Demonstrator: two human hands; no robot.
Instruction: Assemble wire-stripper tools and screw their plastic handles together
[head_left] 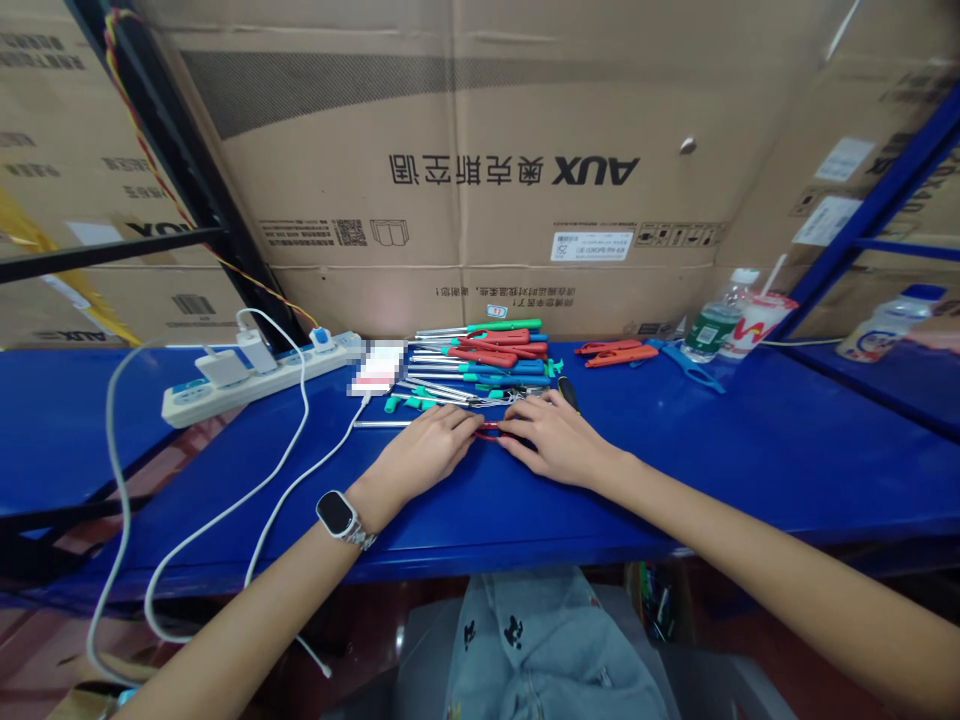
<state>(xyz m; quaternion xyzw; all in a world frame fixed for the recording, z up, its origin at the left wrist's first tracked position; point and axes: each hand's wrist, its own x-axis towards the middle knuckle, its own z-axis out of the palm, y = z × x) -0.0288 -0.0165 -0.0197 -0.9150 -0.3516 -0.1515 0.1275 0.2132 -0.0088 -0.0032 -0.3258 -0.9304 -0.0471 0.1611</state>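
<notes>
Low over the front of the blue table, my left hand [433,448] is closed around a long-nosed lighter [381,424]; its metal tube sticks out to the left and a bit of red handle shows between my hands. My right hand [553,442] has its fingers closed on the red handle end, most of which they hide. Just beyond lie several like lighters: a green one [510,326], red ones [487,352] and blue ones [510,379]. Small green parts [420,403] and bare metal tubes [442,388] lie nearer. A black-handled tool [568,393] rests behind my right hand.
A phone [381,368] charges at the left, near a white power strip [255,375] with trailing cables. Orange handle parts [619,353], a blue tool [690,366], a water bottle [712,318] and a drink cup [757,322] stand or lie right. Cardboard boxes [480,100] wall the back.
</notes>
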